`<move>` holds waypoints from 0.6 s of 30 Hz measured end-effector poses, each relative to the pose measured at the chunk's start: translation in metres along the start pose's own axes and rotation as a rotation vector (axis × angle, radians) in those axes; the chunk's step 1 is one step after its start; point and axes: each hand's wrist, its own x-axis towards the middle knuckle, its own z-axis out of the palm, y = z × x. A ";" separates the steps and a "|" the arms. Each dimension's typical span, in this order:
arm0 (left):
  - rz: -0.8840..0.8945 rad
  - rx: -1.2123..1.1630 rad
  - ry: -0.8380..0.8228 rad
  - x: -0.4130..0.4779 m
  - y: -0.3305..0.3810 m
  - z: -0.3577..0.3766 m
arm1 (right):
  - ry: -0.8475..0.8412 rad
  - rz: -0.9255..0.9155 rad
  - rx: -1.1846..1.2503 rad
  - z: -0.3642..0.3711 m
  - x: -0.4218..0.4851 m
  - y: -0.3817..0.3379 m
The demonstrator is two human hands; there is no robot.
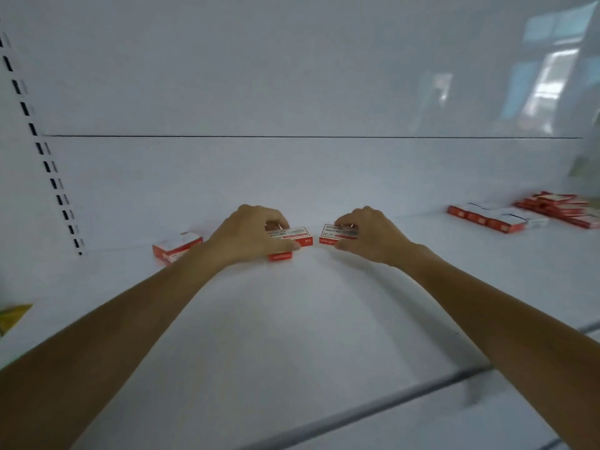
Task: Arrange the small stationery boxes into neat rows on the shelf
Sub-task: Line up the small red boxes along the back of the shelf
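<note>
Just above the middle of the frame, both hands reach to the back of a white shelf (324, 319), each holding a small red-and-white stationery box. The left hand (256, 233) is curled over the left box (293, 237), fingers across its far side and thumb pressed on the near edge. A red face shows below the thumb, and I cannot tell whether it belongs to this box or to a second one. The right hand (367, 233) clamps the right box (334, 234) the same way, fingers hooked over the top and thumb at the front. The two boxes lie flat, label up, near each other with a narrow gap between them and not touching. Left of the left forearm a lone box (177, 248) sits on the shelf, turned at a slight angle. Far off at the right edge of the frame a row of boxes (496, 219) stands side by side, and just behind it lies a loose heap of boxes (561, 206) — stacked untidily. A white back panel (292, 76) fills the upper frame, with a slotted upright (48, 164) running down its left side. A yellow object (13, 315), cut off by the frame, pokes in at the lower left.
</note>
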 end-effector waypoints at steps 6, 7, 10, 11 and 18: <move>0.118 -0.044 -0.091 0.026 0.062 0.047 | 0.028 0.184 -0.060 -0.041 -0.053 0.065; 0.141 -0.055 -0.092 0.030 0.075 0.056 | 0.040 0.214 -0.067 -0.049 -0.062 0.078; 0.214 -0.085 -0.082 0.039 0.119 0.086 | 0.060 0.296 -0.088 -0.072 -0.094 0.116; 0.237 -0.092 -0.086 0.042 0.136 0.097 | 0.061 0.320 -0.100 -0.081 -0.106 0.130; 0.366 -0.066 -0.155 0.061 0.258 0.181 | 0.088 0.491 -0.185 -0.138 -0.195 0.233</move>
